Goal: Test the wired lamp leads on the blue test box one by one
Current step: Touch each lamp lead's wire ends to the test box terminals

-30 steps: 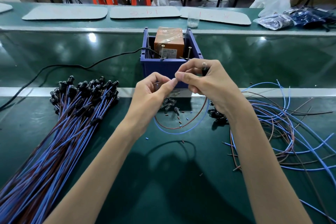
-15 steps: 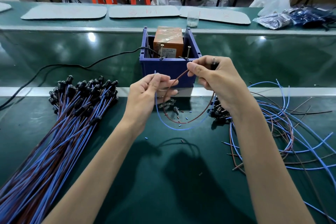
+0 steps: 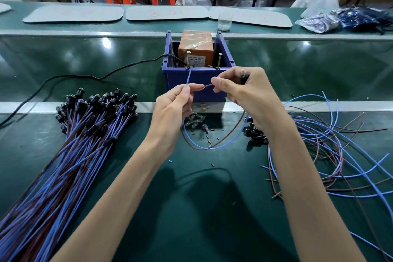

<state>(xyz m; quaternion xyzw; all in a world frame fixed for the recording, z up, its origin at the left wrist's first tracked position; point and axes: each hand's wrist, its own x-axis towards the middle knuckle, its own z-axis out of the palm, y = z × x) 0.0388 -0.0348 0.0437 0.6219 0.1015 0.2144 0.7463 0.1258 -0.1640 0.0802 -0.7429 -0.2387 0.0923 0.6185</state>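
Just in front of the blue test box (image 3: pixel 174 80), both hands are up off the table (image 3: pixel 191 208).

Left hand (image 3: pixel 172 110): thumb and forefinger pinch the blue lead (image 3: pixel 188 76) near its end, and the other fingers are loosely curled. The tip points up, right under the left screw (image 3: pixel 188 58) on the box's front rim. Can't tell if it makes contact.

Right hand (image 3: pixel 248 95): thumb and forefinger pinch the brown lead (image 3: pixel 208 85). Its end points left toward my left hand and stops short of it. A dark lamp holder (image 3: pixel 243 75) is tucked in the same hand, too blurred to say more.

Both leads hang in one loop below my hands.

The box sits centre, straddling the metal strip across the table. The right screw (image 3: pixel 219 60) stands upright on the same rim with nothing on it. An orange block (image 3: pixel 195 49) sits inside, and a black cable (image 3: pixel 106 76) runs in from the left.

Under the loop: small glass bulbs (image 3: pixel 196 122) and insulation offcuts (image 3: pixel 209 147).

Left of me: a thick bundle of leads (image 3: pixel 63 155), black holders at the far end.

Right of me: loose leads (image 3: pixel 319 144) in a tangle, well apart from the bundle.
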